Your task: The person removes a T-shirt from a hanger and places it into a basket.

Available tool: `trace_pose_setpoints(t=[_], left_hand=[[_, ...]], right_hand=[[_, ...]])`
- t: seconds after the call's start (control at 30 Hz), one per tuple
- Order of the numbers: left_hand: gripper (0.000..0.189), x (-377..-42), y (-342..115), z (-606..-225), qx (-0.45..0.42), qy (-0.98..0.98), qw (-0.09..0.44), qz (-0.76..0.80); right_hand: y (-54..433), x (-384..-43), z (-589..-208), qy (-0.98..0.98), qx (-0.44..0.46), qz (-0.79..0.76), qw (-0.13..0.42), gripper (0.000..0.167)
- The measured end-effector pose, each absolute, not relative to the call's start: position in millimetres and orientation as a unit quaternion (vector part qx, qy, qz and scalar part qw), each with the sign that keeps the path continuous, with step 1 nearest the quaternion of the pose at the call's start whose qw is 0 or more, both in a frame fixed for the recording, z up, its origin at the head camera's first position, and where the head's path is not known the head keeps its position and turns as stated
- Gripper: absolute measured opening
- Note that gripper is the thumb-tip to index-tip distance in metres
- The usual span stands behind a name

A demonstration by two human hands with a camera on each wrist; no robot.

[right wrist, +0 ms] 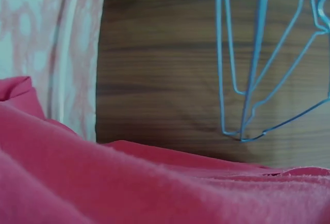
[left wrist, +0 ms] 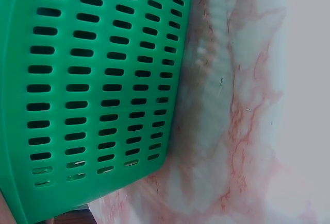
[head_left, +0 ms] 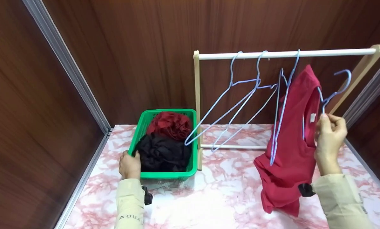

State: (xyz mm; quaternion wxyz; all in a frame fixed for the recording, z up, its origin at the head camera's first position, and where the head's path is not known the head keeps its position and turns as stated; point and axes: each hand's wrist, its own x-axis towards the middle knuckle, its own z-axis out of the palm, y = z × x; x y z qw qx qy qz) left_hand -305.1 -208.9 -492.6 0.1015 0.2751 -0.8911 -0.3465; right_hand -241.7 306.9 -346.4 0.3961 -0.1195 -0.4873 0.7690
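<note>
My left hand [head_left: 130, 163] grips the left rim of a green plastic basket [head_left: 168, 175], thumb over the edge. A dark red ruffled cloth [head_left: 171, 125] and a black cloth [head_left: 164, 156] lie bunched inside it. At the right, my right hand [head_left: 331, 140] holds a blue hanger [head_left: 349, 79] just below its hook, off the rail. From this hanger droops a sleeveless red top [head_left: 291, 168], a white label inside its neck. The top fills the lower part of the right wrist view. The basket's slotted side [left wrist: 98, 87] fills much of the left wrist view.
A clothes rack with a white rail [head_left: 333, 52] and wooden posts stands at the right. Three blue hangers [head_left: 220, 99] hang from it, the rightmost overlapping the red top. Brown wood-look panels [head_left: 129, 63] enclose the marbled pink-and-white tabletop [head_left: 209, 203].
</note>
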Motion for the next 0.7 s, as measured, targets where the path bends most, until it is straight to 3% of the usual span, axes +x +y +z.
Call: trace_pose_setpoints(t=[0.13,0.3,0.53,0.7], left_hand=[[0.054,-304.8,-206.7,-492.0,0.261,-0.904,0.107,-0.323],[0.046,-305.4,-202.0,-492.4,0.25,-0.9,0.155,-0.321],[0.031,-310.4,-177.9,-478.1,0.21,-0.868,0.286,-0.348],[0.022,-313.6,-150.1,-465.0,0.096,-0.87,0.383,-0.296]], right_hand=[[306.8,-242.6,-358.1,-0.512,-0.135,0.746,0.404,0.014],[306.8,-244.6,-373.2,-0.537,-0.139,0.715,0.425,0.019],[299.0,-242.1,-389.6,-0.604,-0.154,0.676,0.394,0.011],[293.6,-238.2,-404.2,-0.653,-0.157,0.65,0.354,0.037]])
